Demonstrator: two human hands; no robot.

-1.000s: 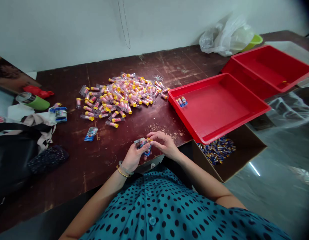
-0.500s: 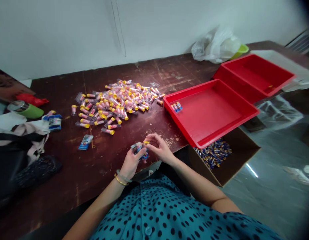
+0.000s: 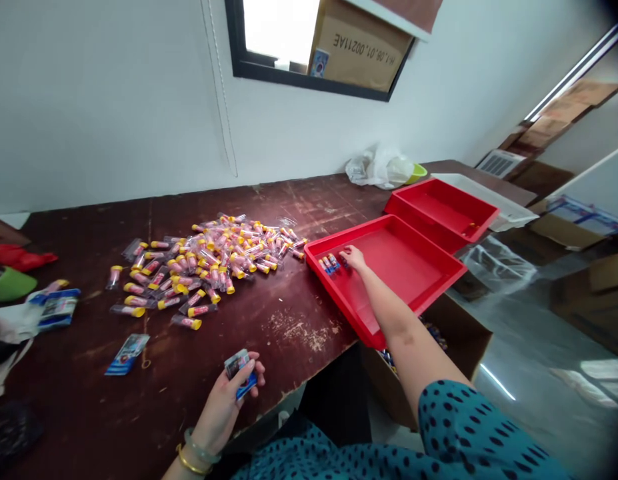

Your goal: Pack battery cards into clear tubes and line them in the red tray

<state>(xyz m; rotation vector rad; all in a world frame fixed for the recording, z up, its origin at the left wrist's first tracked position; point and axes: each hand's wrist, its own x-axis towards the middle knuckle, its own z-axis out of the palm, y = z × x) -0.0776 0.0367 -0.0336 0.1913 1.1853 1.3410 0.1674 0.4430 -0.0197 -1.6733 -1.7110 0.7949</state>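
Left hand (image 3: pixel 226 395), at seven o'clock in the head view, gripped packets (image 3: pixel 237 362); right hand (image 3: pixel 355 257), four o'clock, was at the tubes (image 3: pixel 330 263) in the tray (image 3: pixel 401 260), its grip unclear. A careless brush might have knocked their row askew.

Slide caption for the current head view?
Left hand holding blue printed packaging; right hand inside a shallow rectangular red tray, beside small multicoloured cylinders.

A workshop or small factory room was suggested: a worn table (image 3: pixel 189 380) was heaped with yellow-capped tubes (image 3: pixel 233 248) at eleven o'clock, red trays (image 3: pixel 406 257) were set out at one o'clock, and cardboard cartons (image 3: pixel 591 303) were left on the floor at two.
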